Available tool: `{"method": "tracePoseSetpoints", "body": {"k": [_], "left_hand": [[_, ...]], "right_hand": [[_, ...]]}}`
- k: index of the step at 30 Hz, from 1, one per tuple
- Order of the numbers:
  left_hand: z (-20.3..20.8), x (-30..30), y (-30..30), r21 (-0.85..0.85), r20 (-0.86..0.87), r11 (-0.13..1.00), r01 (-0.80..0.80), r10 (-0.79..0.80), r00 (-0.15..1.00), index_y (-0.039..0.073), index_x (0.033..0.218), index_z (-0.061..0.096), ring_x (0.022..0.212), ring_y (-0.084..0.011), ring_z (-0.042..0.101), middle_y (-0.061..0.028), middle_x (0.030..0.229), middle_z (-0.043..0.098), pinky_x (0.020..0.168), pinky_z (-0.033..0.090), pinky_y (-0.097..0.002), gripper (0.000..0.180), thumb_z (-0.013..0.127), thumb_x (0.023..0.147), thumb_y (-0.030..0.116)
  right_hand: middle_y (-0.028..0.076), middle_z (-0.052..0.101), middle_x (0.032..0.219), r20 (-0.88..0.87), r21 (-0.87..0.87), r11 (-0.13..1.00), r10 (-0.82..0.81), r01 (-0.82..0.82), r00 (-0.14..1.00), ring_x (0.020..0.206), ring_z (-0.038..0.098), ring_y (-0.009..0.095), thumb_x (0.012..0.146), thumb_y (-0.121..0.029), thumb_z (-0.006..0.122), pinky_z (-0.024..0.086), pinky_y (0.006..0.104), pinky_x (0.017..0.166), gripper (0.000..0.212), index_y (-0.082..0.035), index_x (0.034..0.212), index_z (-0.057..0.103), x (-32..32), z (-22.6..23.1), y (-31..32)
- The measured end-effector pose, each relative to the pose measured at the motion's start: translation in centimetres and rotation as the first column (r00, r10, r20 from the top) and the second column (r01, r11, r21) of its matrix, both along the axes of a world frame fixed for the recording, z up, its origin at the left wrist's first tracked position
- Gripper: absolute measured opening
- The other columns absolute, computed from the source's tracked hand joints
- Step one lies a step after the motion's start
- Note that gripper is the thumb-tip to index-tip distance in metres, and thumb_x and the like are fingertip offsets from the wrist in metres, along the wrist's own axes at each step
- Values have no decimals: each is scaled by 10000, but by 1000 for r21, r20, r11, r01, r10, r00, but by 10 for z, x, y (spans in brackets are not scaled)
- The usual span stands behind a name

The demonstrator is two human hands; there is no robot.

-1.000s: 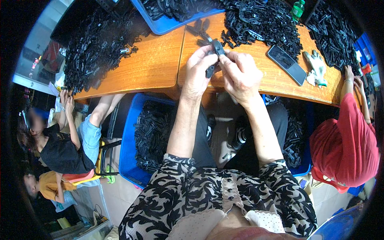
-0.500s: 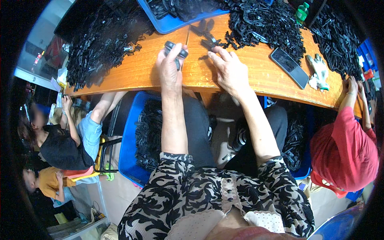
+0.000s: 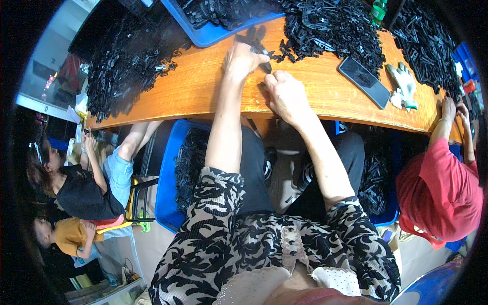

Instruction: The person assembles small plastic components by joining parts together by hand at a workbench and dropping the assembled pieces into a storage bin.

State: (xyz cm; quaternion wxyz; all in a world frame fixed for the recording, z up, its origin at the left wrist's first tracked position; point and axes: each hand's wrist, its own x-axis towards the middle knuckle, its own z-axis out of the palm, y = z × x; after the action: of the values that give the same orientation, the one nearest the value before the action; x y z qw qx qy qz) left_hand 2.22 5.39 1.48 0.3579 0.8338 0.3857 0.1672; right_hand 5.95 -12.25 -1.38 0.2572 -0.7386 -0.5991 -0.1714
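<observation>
My left hand [image 3: 243, 61] reaches over the wooden table, thumb toward the right. Its fingers are bent and mostly hidden behind the back of the hand. At the thumb tip shows a small black plastic piece [image 3: 266, 66]. My right hand [image 3: 287, 97] is closer to the table's front edge, just right of the left hand, fingers curled into a pinch. What it pinches is hidden; only a dark sliver shows beside the fingertips. Beyond the left hand lie a few dark, blade-shaped parts [image 3: 252, 36], partly covered by it.
Heaps of small black plastic parts [image 3: 330, 30] lie on the table [image 3: 198, 76], with a blue tray [image 3: 208, 40] at the back. A phone [image 3: 364, 81], a work glove [image 3: 405, 86] and a green bottle [image 3: 378, 11] are on the right. Co-workers sit on both sides.
My left hand has moved right and away, from holding black pieces palm-up to turned over by the dark parts. My right hand has drawn slightly nearer, its fingers now curled.
</observation>
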Motion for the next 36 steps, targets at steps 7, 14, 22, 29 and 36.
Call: {"method": "tracePoseSetpoints", "body": {"k": [7,14,22,29,36], "left_hand": [[-33,-48,-28,-252,585,947,199,-15,811,10,823,700,710,-188,682,-60,765,706,665,511,-310,124,767,772,102],[-34,-70,-55,-505,863,498,705,276,424,7,1209,549,1074,-231,655,-163,1184,646,987,535,-382,362,717,891,34],[-29,-67,-69,-503,864,419,756,257,432,-19,1216,554,1055,-230,657,-136,1139,657,937,549,-362,356,695,891,13],[-24,-67,-76,-508,861,447,736,228,455,-15,1177,587,941,-179,667,-78,1054,656,845,581,-322,341,719,867,41],[-31,-67,-72,-505,863,431,748,214,458,-26,1179,589,1002,-221,686,-148,1119,686,891,575,-343,273,665,922,27]], "right_hand": [[139,622,865,59,-73,997,-37,41,998,888,643,332,845,-107,667,540,433,770,109,-45,934,669,18,12,-25],[147,640,834,-222,240,970,20,35,975,798,652,337,846,-67,698,530,420,704,72,-43,907,669,22,12,-31],[141,669,888,-163,581,813,156,-33,974,803,665,295,770,34,758,540,366,685,212,-14,966,692,-15,28,-34],[132,658,870,36,585,805,102,-104,994,781,650,288,754,35,750,535,364,667,231,-17,976,710,-15,32,-32],[130,658,888,61,525,842,108,-124,992,789,647,287,739,38,735,537,366,673,248,-15,980,712,-11,31,-37]]}}
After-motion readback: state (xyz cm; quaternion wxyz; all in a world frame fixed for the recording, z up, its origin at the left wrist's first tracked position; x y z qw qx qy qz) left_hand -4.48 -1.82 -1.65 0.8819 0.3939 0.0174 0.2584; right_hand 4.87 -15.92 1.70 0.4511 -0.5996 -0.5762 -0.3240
